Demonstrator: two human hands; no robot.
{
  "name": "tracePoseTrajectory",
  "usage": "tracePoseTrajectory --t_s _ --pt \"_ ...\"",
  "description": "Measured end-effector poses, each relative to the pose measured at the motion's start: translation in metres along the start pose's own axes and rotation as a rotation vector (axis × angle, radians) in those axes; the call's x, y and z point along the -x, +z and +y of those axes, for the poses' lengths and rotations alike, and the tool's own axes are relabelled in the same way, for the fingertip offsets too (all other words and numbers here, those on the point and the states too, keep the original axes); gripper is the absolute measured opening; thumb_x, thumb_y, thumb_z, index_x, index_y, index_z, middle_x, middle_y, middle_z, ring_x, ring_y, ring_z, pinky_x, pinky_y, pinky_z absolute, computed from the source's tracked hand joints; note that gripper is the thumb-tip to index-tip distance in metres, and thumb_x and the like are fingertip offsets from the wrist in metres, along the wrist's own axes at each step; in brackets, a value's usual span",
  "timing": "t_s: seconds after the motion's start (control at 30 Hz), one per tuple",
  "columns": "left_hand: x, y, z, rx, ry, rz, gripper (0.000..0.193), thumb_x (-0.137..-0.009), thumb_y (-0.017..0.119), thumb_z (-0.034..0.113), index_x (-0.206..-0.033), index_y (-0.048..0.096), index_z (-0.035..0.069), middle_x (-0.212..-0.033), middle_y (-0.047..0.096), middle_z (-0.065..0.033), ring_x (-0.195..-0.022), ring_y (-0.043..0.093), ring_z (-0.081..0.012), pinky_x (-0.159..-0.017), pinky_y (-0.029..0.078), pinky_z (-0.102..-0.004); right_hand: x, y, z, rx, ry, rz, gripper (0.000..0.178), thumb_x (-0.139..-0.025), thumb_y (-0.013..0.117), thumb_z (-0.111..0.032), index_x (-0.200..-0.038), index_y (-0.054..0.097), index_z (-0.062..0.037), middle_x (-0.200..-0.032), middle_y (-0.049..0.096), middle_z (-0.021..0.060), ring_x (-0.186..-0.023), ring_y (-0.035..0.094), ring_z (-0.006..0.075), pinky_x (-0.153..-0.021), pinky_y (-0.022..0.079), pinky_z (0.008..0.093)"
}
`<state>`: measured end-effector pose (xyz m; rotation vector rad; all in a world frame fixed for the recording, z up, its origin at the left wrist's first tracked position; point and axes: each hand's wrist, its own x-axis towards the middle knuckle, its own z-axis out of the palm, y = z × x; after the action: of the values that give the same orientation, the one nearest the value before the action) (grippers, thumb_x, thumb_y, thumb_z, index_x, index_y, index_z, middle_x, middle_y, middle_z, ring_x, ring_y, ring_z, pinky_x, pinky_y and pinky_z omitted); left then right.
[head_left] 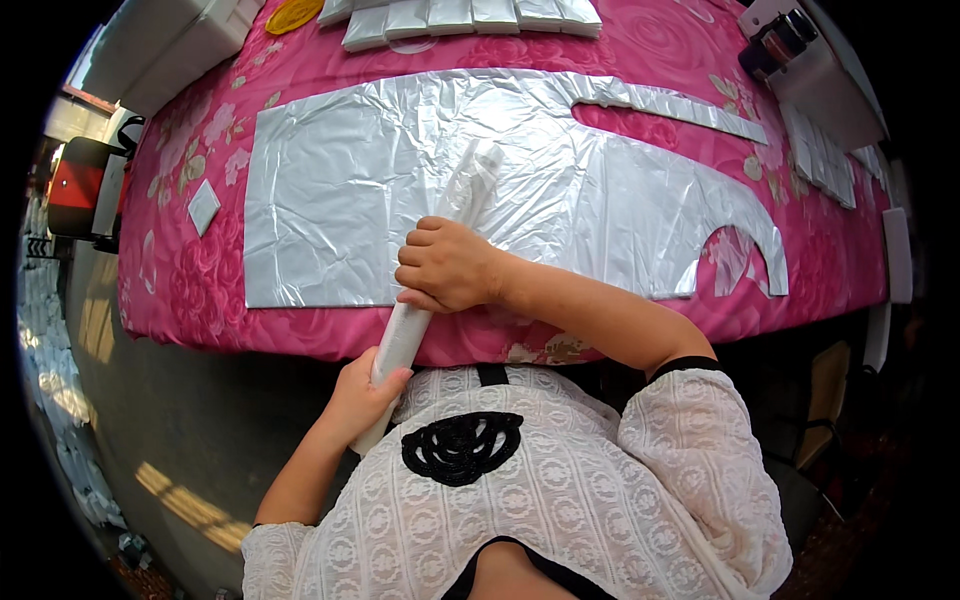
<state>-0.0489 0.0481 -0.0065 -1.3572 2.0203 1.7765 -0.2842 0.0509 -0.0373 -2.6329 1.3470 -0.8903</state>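
Observation:
A long roll of thin white plastic (402,338) slants from my body up over the table's front edge. My right hand (450,265) is closed around its middle, knuckles upward. Lower down, close to my shirt, my left hand (365,397) grips the same roll with the thumb across it. The roll's far end looks loose and crumpled. Beneath it a shiny silvery-white plastic apron (320,190) lies spread flat, with a neck loop at the right and a long strap at the far right. I cannot tell whether it is a single layer or several.
A pink floral cloth (190,285) covers the table. Folded plastic packets (450,18) line the far side, and more packets (820,158) lie at the right beside a dark bottle (778,45). One small square packet (203,207) sits left of the apron. A yellow object (293,14) is at the back.

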Motion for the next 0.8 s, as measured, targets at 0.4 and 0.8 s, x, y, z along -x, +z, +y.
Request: tracePoseTrajectory --t_s 0.4,0.8 --pt "-0.002 -0.009 -0.007 0.33 -0.079 -0.194 0.026 -0.084 0.056 0.02 -0.098 0.049 0.0 -0.072 0.054 -0.0053 -0.059 0.054 -0.012 -0.054 0.045 -0.0268 0.049 -0.076 0.099 -0.302 0.903 0.23 0.029 -0.088 0.048 -0.028 -0.086 0.062 -0.0036 -0.075 0.058 0.0022 -0.068 0.054 0.0145 -0.063 0.043 0.0277" --pt "-0.002 -0.027 -0.018 0.475 -0.157 -0.376 0.041 -0.078 0.062 0.034 -0.1 0.05 0.002 -0.073 0.054 -0.0053 -0.06 0.053 -0.0118 -0.057 0.046 -0.0253 0.03 -0.071 0.103 -1.019 1.127 0.071 0.018 -0.082 0.063 -0.022 -0.081 0.062 -0.0036 -0.064 0.053 -0.0021 -0.055 0.044 0.0054 -0.052 0.035 0.0188"
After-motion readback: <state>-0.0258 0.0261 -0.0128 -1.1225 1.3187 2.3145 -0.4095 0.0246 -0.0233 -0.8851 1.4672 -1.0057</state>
